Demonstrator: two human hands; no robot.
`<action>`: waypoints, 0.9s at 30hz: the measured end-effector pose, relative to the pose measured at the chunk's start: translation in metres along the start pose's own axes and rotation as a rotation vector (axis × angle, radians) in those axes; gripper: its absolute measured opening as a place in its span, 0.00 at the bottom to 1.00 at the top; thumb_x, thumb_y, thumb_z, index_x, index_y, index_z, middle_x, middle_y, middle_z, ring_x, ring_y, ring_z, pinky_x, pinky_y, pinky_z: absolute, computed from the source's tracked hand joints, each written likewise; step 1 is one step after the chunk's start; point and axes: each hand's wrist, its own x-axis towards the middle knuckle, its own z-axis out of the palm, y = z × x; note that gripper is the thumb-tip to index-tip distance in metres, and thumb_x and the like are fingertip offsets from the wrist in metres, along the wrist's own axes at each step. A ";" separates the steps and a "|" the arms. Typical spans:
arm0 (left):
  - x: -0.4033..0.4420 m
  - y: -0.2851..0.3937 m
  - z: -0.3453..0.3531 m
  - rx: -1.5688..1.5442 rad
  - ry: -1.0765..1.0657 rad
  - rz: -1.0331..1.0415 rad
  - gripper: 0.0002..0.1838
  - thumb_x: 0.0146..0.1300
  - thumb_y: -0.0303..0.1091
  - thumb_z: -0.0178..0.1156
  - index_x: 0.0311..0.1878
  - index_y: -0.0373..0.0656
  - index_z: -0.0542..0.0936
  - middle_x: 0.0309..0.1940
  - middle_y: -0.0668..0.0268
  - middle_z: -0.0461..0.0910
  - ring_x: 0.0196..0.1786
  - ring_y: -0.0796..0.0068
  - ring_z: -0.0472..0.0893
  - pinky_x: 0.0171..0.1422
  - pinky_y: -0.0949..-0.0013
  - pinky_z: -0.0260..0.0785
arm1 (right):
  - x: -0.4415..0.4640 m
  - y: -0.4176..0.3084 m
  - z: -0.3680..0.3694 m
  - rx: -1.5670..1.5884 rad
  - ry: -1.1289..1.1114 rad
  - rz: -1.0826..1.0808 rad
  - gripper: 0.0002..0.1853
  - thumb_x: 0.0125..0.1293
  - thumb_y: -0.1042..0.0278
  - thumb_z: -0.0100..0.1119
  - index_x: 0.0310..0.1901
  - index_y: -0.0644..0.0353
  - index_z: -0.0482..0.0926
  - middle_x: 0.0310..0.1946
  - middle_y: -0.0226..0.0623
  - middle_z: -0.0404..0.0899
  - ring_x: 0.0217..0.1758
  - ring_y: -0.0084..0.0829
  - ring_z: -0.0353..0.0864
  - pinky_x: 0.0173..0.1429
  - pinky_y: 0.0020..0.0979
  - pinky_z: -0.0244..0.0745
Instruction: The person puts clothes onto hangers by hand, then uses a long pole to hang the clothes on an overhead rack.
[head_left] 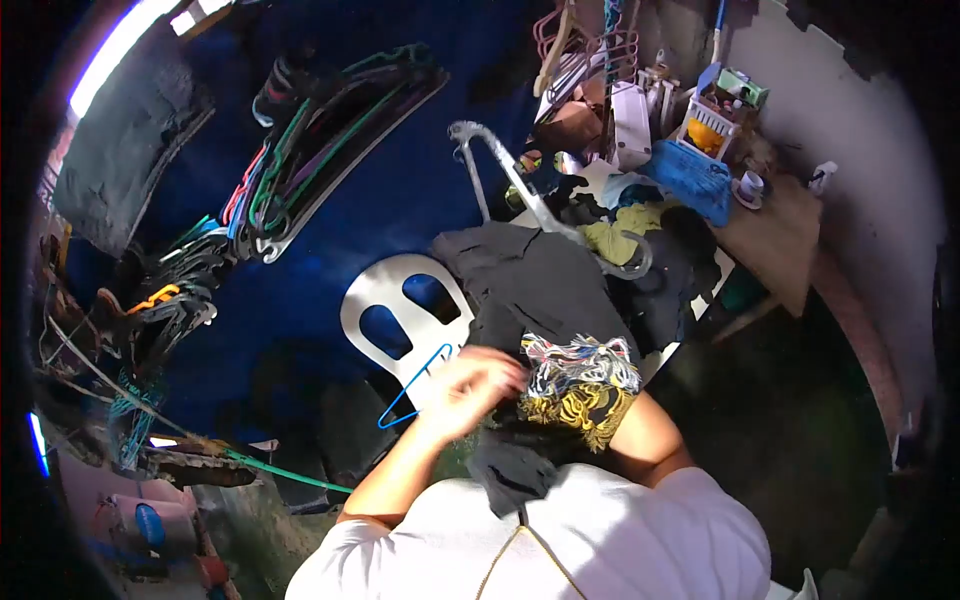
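Observation:
My left hand (478,385) is in front of my chest, its fingers blurred, close to the left edge of a tasselled bundle (580,375) in white, blue, red and yellow. Behind the bundle lies dark grey cloth (540,280). My right forearm reaches under the bundle and cloth, which hide that hand. A blue hanger (415,385) is beside my left hand, over the white plastic chair (400,315). A smaller dark cloth (510,478) hangs against my white shirt.
Many hangers (300,160) hang at the upper left. A grey metal frame (510,170) rises behind the cloth. At the upper right, a wooden table (775,240) bears a blue cloth (692,180) and a white basket (708,128). A green cord (290,472) runs at lower left.

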 end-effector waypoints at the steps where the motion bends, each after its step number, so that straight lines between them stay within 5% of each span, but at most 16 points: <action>1: -0.014 -0.004 -0.013 -0.015 0.338 0.119 0.03 0.65 0.23 0.57 0.39 0.37 0.80 0.44 0.58 0.81 0.44 0.70 0.81 0.48 0.69 0.75 | -0.003 -0.002 0.016 -0.148 -0.006 -0.032 0.14 0.69 0.67 0.56 0.52 0.64 0.77 0.46 0.34 0.82 0.49 0.27 0.80 0.53 0.31 0.76; 3: -0.028 -0.017 -0.050 0.212 0.600 -0.078 0.09 0.64 0.22 0.58 0.47 0.37 0.78 0.42 0.61 0.78 0.46 0.75 0.78 0.52 0.71 0.71 | -0.012 -0.006 0.050 -0.440 -0.030 -0.121 0.13 0.69 0.67 0.56 0.51 0.65 0.78 0.46 0.34 0.82 0.49 0.27 0.80 0.53 0.31 0.76; 7: -0.066 -0.032 -0.089 -0.177 0.315 -0.268 0.26 0.67 0.42 0.58 0.65 0.41 0.71 0.58 0.64 0.76 0.60 0.75 0.72 0.65 0.70 0.63 | -0.033 0.007 0.118 -0.912 -0.111 -0.312 0.13 0.68 0.68 0.57 0.50 0.65 0.78 0.45 0.33 0.82 0.49 0.27 0.80 0.53 0.30 0.76; 11: -0.119 -0.021 -0.118 -0.245 0.334 -0.077 0.15 0.69 0.24 0.49 0.57 0.36 0.77 0.52 0.68 0.78 0.54 0.78 0.75 0.63 0.71 0.63 | -0.049 0.018 0.184 -0.904 -0.077 -0.235 0.12 0.67 0.70 0.59 0.49 0.66 0.79 0.43 0.34 0.83 0.48 0.26 0.80 0.53 0.30 0.75; 14: -0.167 0.000 -0.139 -0.330 0.499 -0.056 0.15 0.72 0.31 0.52 0.56 0.34 0.77 0.52 0.67 0.78 0.55 0.74 0.75 0.62 0.69 0.65 | -0.066 0.023 0.233 -0.895 -0.045 -0.206 0.10 0.63 0.73 0.62 0.45 0.67 0.81 0.40 0.33 0.83 0.46 0.24 0.80 0.53 0.29 0.75; 16: -0.189 0.004 -0.149 -0.193 0.565 -0.008 0.16 0.71 0.30 0.52 0.58 0.34 0.75 0.60 0.62 0.72 0.60 0.70 0.73 0.63 0.67 0.65 | -0.078 0.043 0.256 -0.624 0.037 -0.093 0.08 0.61 0.76 0.63 0.42 0.67 0.82 0.40 0.34 0.83 0.44 0.26 0.80 0.53 0.28 0.74; 19: -0.218 0.031 -0.142 0.140 0.692 0.078 0.14 0.65 0.24 0.51 0.53 0.37 0.77 0.53 0.62 0.72 0.55 0.70 0.73 0.61 0.67 0.65 | -0.083 0.064 0.278 -0.873 0.152 -0.214 0.10 0.53 0.82 0.61 0.38 0.66 0.79 0.35 0.37 0.77 0.43 0.31 0.77 0.50 0.28 0.71; 22: -0.228 0.067 -0.098 0.350 0.463 0.217 0.29 0.49 0.31 0.72 0.53 0.38 0.72 0.54 0.55 0.71 0.55 0.60 0.74 0.58 0.63 0.68 | -0.076 0.079 0.309 -1.202 0.198 -0.459 0.12 0.44 0.83 0.60 0.35 0.66 0.74 0.33 0.44 0.72 0.40 0.44 0.74 0.47 0.33 0.70; 27: -0.216 0.064 -0.117 0.621 0.463 0.151 0.19 0.49 0.27 0.65 0.46 0.36 0.76 0.43 0.53 0.78 0.49 0.51 0.79 0.54 0.59 0.72 | -0.077 0.076 0.320 -1.526 0.270 -0.573 0.17 0.42 0.78 0.65 0.37 0.64 0.75 0.45 0.48 0.72 0.50 0.51 0.72 0.54 0.41 0.70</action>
